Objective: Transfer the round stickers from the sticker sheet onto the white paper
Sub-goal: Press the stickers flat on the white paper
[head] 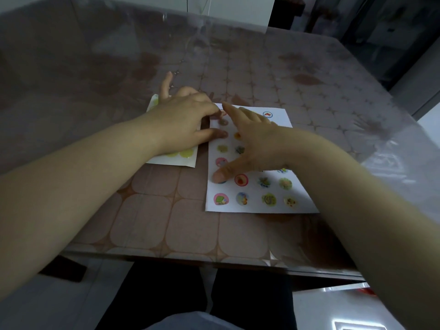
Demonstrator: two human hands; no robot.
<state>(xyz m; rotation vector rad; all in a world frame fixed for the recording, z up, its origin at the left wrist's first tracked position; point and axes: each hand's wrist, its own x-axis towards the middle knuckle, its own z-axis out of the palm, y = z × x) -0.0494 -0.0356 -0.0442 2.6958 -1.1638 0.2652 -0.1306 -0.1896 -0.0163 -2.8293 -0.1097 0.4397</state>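
My right hand (257, 144) lies spread flat on the white paper (257, 208) among round stickers (241, 180), near the table's (166, 225) front edge. My left hand (183, 122), over the sticker sheet (185, 160) just beside the paper, curls at the paper's far-left corner; I cannot tell whether it pinches anything. Glossy patterned tabletop stretches wide beyond both sheets.

Table (309, 75): brown top with a rounded-square tile pattern, under a glossy clear cover; glare along its right side. Dark trousers (250, 298) show below the near edge. Pale floor tiles (71, 306), with a flat black object (63, 269) on them at left. White wall panel (238, 8) beyond the far edge.
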